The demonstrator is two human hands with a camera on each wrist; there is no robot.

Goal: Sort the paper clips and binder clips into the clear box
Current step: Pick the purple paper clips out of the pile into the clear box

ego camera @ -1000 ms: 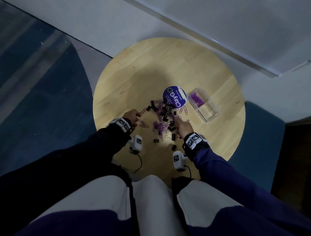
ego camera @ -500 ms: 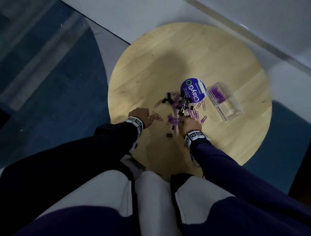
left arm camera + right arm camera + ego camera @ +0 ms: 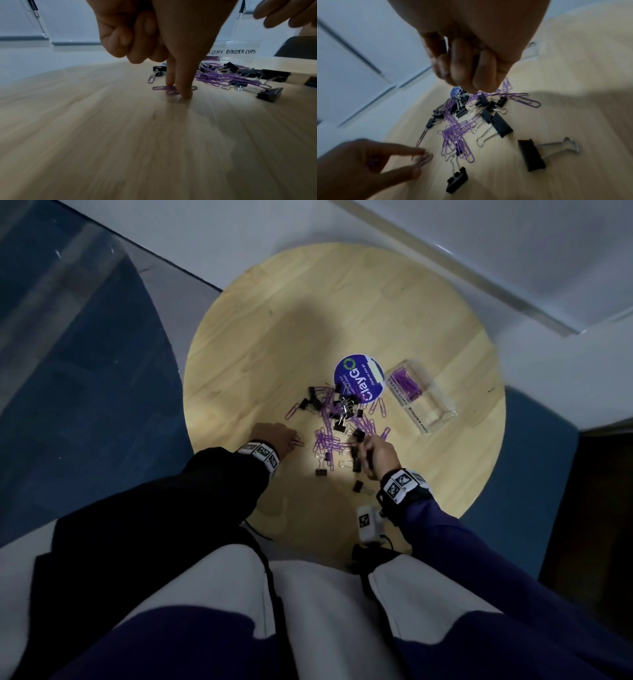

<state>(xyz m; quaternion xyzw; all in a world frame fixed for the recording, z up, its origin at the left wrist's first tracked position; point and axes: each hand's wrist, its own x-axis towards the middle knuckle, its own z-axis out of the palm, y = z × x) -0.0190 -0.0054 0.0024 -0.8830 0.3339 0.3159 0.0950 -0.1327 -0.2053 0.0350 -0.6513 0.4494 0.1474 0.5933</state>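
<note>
Purple paper clips and black binder clips lie in a mixed pile point(image 3: 339, 422) at the middle of the round wooden table point(image 3: 274, 337). The clear box point(image 3: 442, 419) stands right of the pile, with paper clips in its far compartment. Its near compartment, labelled "BINDER CLIPS" point(image 3: 240, 52), looks empty. My left hand point(image 3: 277, 436) is left of the pile, where its thumb and forefinger pinch paper clips point(image 3: 169, 89) against the wood. More purple shows inside its palm point(image 3: 373, 162). My right hand point(image 3: 376, 451) hovers over the near side of the pile with curled, bunched fingers point(image 3: 471, 75); nothing shows between them.
A round purple lid point(image 3: 358, 381) lies at the far edge of the pile, next to the box. Loose binder clips point(image 3: 530, 155) lie between the pile and the table's near edge. A blue seat flanks the table on both sides.
The head view has swung about. My left hand has shifted a little, staying on the loose paper clips left of the pile. The right hand remains at the pile's near side.
</note>
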